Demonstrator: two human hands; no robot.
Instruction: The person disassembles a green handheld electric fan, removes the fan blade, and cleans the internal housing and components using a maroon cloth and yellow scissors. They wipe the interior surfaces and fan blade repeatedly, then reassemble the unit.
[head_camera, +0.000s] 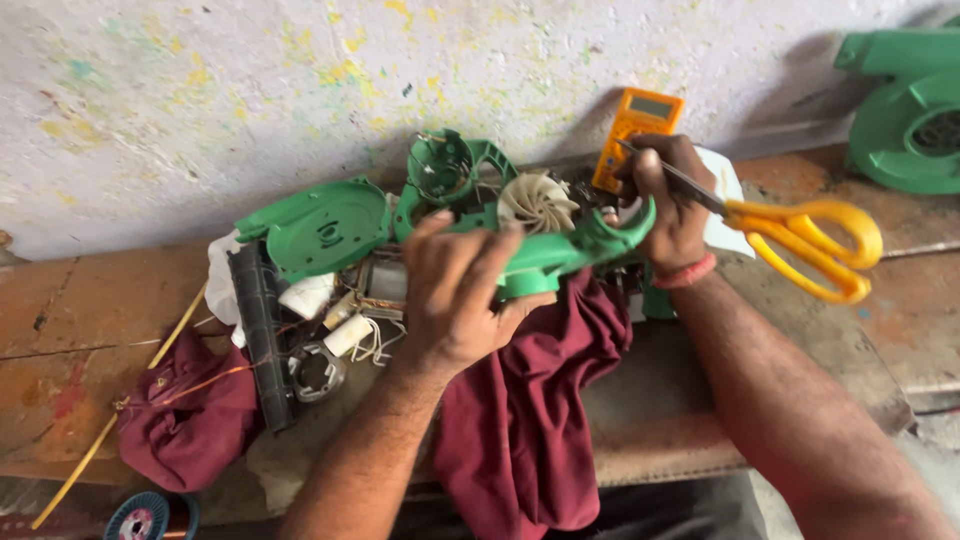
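A worn wooden workbench (90, 300) holds a green plastic blower housing with a cream fan wheel (545, 235), gripped by the left hand (462, 290) over a maroon cloth (530, 420); the right hand (672, 200) clasps yellow-handled scissors (800, 235) against the housing's end

Blower housing (560, 250): green plastic, smooth.
Scissors (800, 235): glossy yellow plastic handles, metal blades.
Rag (530, 400): maroon cloth, matt.
Bench (90, 320): worn, rough wood.
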